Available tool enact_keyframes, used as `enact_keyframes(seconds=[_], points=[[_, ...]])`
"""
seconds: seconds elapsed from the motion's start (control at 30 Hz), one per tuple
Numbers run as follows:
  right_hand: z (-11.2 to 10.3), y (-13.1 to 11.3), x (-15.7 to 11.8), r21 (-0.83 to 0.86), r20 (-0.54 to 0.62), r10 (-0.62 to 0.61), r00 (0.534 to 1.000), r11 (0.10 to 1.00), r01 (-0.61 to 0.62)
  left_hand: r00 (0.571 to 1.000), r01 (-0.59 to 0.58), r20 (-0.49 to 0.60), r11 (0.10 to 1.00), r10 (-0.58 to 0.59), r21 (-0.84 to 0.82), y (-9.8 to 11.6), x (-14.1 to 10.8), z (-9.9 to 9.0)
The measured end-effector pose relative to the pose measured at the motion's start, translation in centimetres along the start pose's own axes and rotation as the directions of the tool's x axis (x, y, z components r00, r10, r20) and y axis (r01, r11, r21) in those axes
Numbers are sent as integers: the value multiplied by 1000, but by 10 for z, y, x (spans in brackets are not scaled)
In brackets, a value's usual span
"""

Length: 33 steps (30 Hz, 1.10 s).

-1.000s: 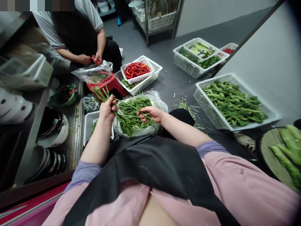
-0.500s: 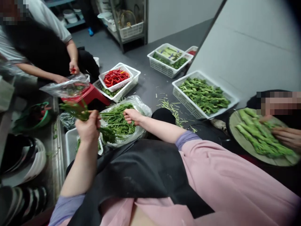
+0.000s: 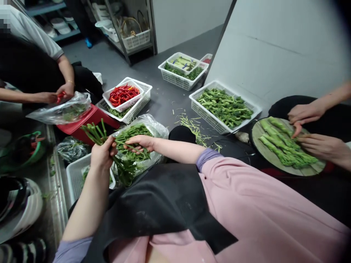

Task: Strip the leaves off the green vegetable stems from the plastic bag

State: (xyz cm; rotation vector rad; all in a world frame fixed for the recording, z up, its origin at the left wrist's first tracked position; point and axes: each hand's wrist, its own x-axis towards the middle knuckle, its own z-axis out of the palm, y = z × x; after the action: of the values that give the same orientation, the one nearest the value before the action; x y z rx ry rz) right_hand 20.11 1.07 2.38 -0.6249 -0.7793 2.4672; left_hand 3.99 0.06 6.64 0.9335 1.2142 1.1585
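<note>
Head view: The left hand (image 3: 102, 156) is clamped around a bunch of leafy greens (image 3: 94, 134). The cut stem ends project above the fist; the leaves hang below it, toward the black apron (image 3: 153, 204). The right hand (image 3: 140, 144) is positioned over the loose greens (image 3: 137, 130) in the open clear plastic bag (image 3: 160, 128), with its fingers partly curled among thin stems. Whether these fingers are closed on a stem cannot be determined.

A white perforated basket (image 3: 76, 180) containing some greens is located below the left hand, beside the clear bag. A red stool (image 3: 78, 124) is located beyond the left hand. Farther out, a white tray (image 3: 139, 98) of red chilies (image 3: 124, 95) rests on a larger white basket (image 3: 144, 98). Pale stem trimmings (image 3: 193, 128) are scattered on the grey floor (image 3: 164, 95), to the right of the clear bag. A white basket (image 3: 204, 113) of green stalks (image 3: 225, 106) is located beyond the trimmings.

At right, a co-worker's hands (image 3: 320, 146) are at a round board (image 3: 260, 157) bearing thick green stalks (image 3: 285, 146). At left, another co-worker's hands (image 3: 64, 92) hold a red item (image 3: 60, 96) above a plastic bag (image 3: 74, 109).
</note>
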Motion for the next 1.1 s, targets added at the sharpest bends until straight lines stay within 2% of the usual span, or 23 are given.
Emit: enact_keyframes(seconds=[0.17, 0.33, 0.43, 0.5, 0.57, 0.63, 0.7, 0.77, 0.83, 0.9, 0.93, 1.0, 1.1], points=[[6, 3, -11, 109, 20, 71, 997, 991, -73, 999, 41, 19, 999, -40, -14, -8, 0, -8], [7, 3, -12, 31, -2, 164, 986, 986, -164, 1000, 19, 12, 1000, -19, -6, -14, 3, -14], [10, 7, -9, -23, -73, 141, 987, 989, -143, 999, -18, 27, 1000, 18, 5, -18, 1, -14], [9, 11, -3, -64, -158, 80, 984, 994, -91, 997, -82, 14, 995, 81, 49, -17, -6, -12], [3, 15, 3, -86, -292, -1, 956, 996, -25, 984, -168, -40, 980, 173, 110, -12, -16, -8], [-8, 20, 7, -61, -462, -49, 885, 998, 23, 959, -246, -96, 951, 267, 187, -4, -25, -5], [-20, 24, 8, -29, -577, -62, 815, 998, 55, 950, -263, -90, 924, 298, 277, 2, -29, -5], [-31, 27, 7, -81, -598, -133, 790, 991, 105, 977, -188, -29, 911, 213, 368, -2, -25, -8], [-38, 29, 5, -215, -577, -271, 771, 960, 176, 999, -36, 30, 908, 26, 418, -15, -15, -12], [-40, 30, 4, -356, -563, -382, 733, 912, 203, 991, 95, 45, 902, -125, 422, -32, -6, -18], [-40, 31, 3, -414, -557, -411, 721, 891, 187, 986, 128, 43, 907, -159, 402, -38, -2, -20], [-37, 31, 2, -522, -526, -430, 734, 844, 121, 987, 132, 42, 936, -153, 326, -43, 3, -25], [-22, 35, 1, -698, -391, -440, 809, 714, 51, 989, 116, 71, 983, -127, 142, -32, 6, -30]])
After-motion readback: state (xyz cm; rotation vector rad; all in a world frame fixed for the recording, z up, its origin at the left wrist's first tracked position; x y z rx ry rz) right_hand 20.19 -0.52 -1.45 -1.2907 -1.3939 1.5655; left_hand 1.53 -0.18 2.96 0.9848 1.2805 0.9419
